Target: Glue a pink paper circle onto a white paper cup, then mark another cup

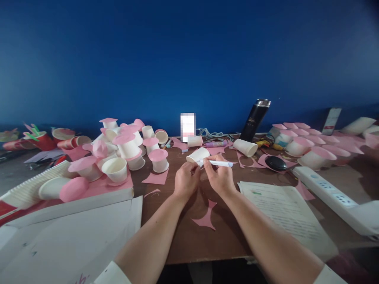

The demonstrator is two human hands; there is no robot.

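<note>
On the left of the brown tabletop (177, 248), many white paper cups with pink paper tops stand or lie together. In the middle, the left hand (186, 179) has its grip closed on a white paper cup (199, 155), which is tilted. Just beside it, the right hand (220, 175) holds a white pen (220, 163) in a narrow grip, near the cup. To the right, there lies a black computer mouse (275, 163), then a white power strip (328, 189).
</note>
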